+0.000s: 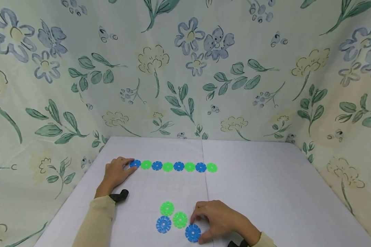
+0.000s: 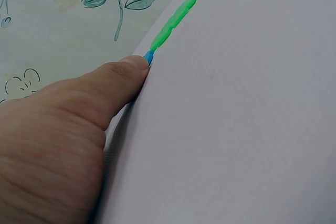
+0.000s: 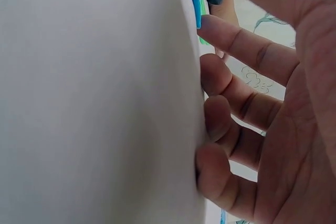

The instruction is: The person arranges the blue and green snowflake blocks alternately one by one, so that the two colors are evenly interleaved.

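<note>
A straight row of notched plastic discs in alternating blue and green lies flat across the white table, ending at a green disc (image 1: pixel 212 167). At its left end, my left hand (image 1: pixel 115 173) holds the blue disc (image 1: pixel 136 164) between thumb and fingers; the left wrist view shows the thumb (image 2: pixel 123 74) on that disc's edge. Near the front, my right hand (image 1: pixel 217 219) has thumb and index finger at opposite edges of a loose blue disc (image 1: pixel 193 233), pinching it. In the right wrist view its other fingers (image 3: pixel 215 119) rest curled against the table.
Left of the right hand lie two loose green discs (image 1: pixel 167 208) and another blue disc (image 1: pixel 163 224). The white table cover (image 1: pixel 266 185) has a crease running front to back. Floral curtains (image 1: pixel 185 68) hang behind and along both sides. Black straps (image 1: pixel 120 196) sit on the wrists.
</note>
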Available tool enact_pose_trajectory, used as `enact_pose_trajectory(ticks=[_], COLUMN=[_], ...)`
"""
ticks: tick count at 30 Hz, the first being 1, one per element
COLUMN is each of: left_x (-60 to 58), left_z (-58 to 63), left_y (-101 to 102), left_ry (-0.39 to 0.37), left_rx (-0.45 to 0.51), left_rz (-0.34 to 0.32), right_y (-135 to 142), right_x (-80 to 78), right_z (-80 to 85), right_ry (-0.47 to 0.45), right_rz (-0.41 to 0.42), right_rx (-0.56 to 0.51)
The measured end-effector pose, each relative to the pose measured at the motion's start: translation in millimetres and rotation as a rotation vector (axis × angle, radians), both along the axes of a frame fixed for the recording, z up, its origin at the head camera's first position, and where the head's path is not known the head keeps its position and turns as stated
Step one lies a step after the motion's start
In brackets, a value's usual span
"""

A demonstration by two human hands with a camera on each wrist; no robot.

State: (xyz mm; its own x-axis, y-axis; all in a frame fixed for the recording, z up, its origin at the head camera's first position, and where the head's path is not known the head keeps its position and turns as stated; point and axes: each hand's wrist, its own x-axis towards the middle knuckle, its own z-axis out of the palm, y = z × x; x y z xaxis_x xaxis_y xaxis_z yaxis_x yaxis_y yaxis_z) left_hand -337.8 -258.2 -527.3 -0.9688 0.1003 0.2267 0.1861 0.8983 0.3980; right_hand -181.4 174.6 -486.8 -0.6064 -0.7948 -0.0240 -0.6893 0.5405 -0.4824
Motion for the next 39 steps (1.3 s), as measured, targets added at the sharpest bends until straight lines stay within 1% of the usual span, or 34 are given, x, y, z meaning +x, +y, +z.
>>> enact_pose_trajectory(ticks=[9, 22, 29, 39], left_x=[-0.4, -2.0, -3.1, -1.5], left_z=[1.1, -2.5, -1.6, -2.5], left_y=[-0.1, -1.2, -0.9, -0.2], left_ry=[-0.016, -0.011, -0.006, -0.008], left_rx=[0.0, -0.006, -0.012, -0.009], left_rz=[0.002, 0.008, 0.007, 0.005], right_y=[-0.4, -2.5, -1.0, -1.0], right_x=[-1.4, 0.1, -0.3, -0.7], right_z=[0.0, 0.5, 1.6, 0.2], right_ry=[-0.003, 0.003, -0.036, -0.078], right_rz=[-0.014, -0.001, -0.036, -0.053], right_rx=[0.011, 0.006, -0.011, -0.032])
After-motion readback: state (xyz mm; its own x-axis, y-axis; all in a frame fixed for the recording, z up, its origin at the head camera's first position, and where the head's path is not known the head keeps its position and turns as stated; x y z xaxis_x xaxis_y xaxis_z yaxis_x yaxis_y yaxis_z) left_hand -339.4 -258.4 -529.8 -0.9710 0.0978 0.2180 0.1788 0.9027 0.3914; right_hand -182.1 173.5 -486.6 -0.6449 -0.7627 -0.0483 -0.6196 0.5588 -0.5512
